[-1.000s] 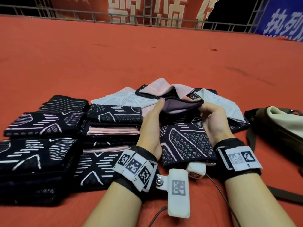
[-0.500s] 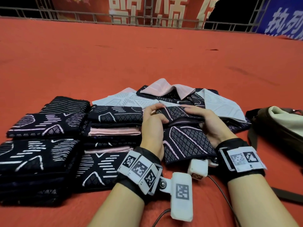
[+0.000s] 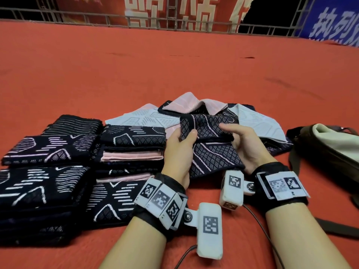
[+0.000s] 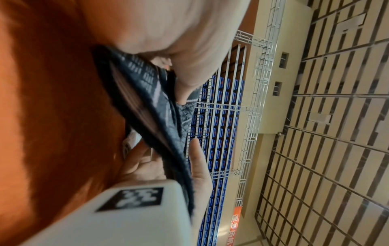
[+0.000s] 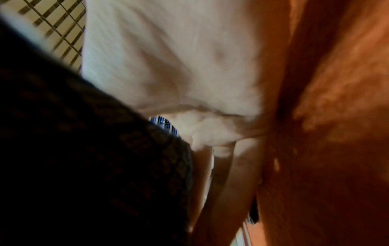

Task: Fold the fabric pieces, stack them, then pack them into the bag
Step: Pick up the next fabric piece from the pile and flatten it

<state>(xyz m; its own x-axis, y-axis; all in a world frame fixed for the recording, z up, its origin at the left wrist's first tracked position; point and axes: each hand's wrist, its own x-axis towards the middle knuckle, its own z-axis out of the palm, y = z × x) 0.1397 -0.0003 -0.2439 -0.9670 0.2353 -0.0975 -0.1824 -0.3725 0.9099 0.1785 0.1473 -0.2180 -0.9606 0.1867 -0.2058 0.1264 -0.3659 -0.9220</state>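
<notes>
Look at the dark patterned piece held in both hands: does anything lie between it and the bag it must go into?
Nothing visible does. The dark patterned piece is held by the left hand and right hand; between it and the bag on the right there is only bare red carpet.

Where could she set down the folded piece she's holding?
Bare red floor lies beyond the unfolded heap, and a narrow strip between heap and bag. Left of her hands, the folded stacks sit tightly packed.
</notes>
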